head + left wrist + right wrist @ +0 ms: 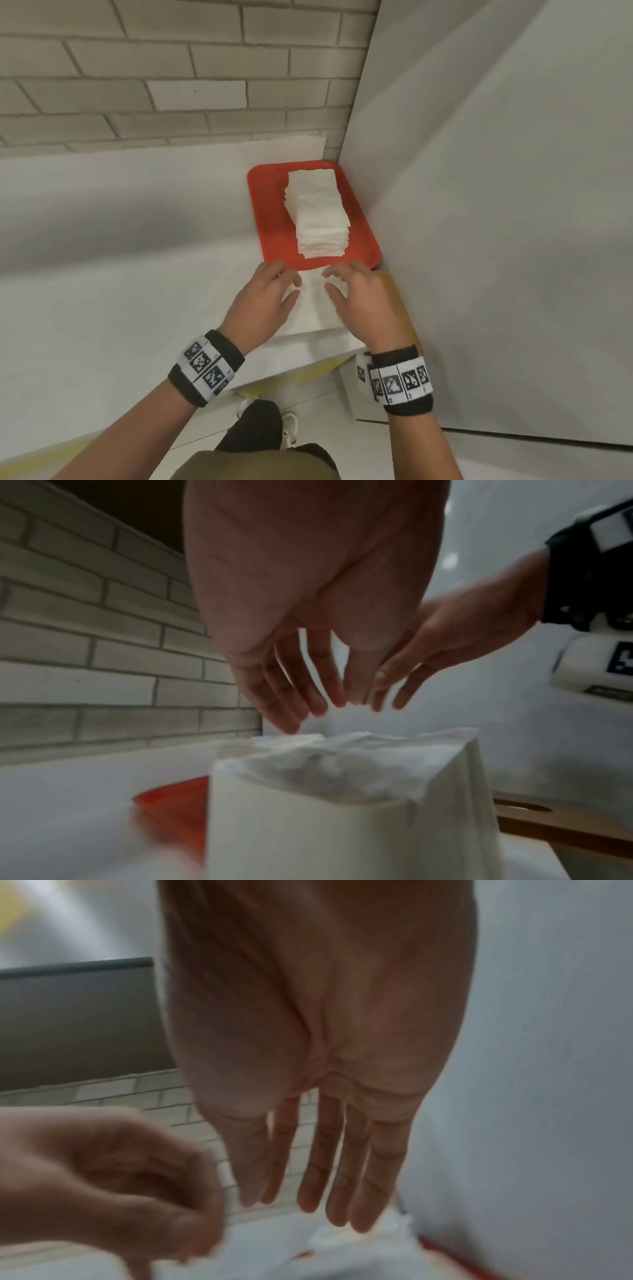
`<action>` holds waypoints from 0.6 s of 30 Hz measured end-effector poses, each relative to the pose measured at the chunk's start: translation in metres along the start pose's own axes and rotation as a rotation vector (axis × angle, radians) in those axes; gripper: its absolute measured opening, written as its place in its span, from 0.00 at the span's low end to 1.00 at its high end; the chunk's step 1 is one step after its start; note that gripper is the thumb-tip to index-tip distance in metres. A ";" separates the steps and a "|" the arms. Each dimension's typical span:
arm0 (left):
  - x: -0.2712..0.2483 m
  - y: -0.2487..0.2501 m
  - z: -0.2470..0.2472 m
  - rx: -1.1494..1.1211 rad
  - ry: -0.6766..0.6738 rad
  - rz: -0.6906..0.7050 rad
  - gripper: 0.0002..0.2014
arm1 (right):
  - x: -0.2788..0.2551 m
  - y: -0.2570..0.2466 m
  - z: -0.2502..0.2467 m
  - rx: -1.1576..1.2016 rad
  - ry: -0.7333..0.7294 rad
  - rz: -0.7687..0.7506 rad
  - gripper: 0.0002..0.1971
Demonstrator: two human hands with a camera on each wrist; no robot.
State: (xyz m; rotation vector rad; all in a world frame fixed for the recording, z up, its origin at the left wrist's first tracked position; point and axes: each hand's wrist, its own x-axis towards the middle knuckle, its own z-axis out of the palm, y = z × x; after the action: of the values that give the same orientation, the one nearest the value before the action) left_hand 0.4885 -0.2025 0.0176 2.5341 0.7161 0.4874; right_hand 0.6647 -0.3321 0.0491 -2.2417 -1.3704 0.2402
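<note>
Step in hand, as judged: folding a single napkin (313, 305) before it joins the stack (320, 212) on the red tray (263, 212). The napkin lies flat on the white worktop (120, 274), lower centre of the head view, just below the tray's near edge and between the two hands. To do the step well, pin one side with flat fingertips, lift the opposite edge by its corners, bring edge to edge squarely, then press the crease from the middle outward. The sheet looks thin and rumpled at the top in the left wrist view, so light pressure should avoid tearing or dragging it. Pose: the left hand (265, 301) is palm down at the napkin's left edge, and the right hand (359, 301) mirrors it at the right edge. The left fingers (291, 696) hang straight and slightly spread, tips just above the sheet. The right fingers (342, 1164) are straight and close together. Neither hand holds anything; whether any fingertip touches the paper cannot be told
</note>
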 end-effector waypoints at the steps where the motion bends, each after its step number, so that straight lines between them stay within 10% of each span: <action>1: 0.006 0.004 0.010 0.014 -0.099 0.022 0.07 | 0.006 -0.004 0.010 -0.005 -0.128 -0.047 0.12; 6: 0.027 -0.003 0.018 0.177 -0.457 -0.011 0.15 | 0.031 0.010 0.027 -0.132 -0.556 0.081 0.30; 12: 0.029 -0.009 -0.004 0.523 -0.728 0.017 0.35 | 0.031 0.022 0.024 -0.275 -0.618 0.055 0.45; 18: 0.038 0.010 0.014 0.645 -0.772 0.143 0.25 | 0.034 0.014 0.035 -0.356 -0.542 0.004 0.39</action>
State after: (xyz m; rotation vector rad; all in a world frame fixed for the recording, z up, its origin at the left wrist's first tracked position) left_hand 0.5297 -0.1935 0.0191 3.0116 0.4207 -0.7854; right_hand 0.6776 -0.2964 0.0155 -2.5855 -1.7986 0.6955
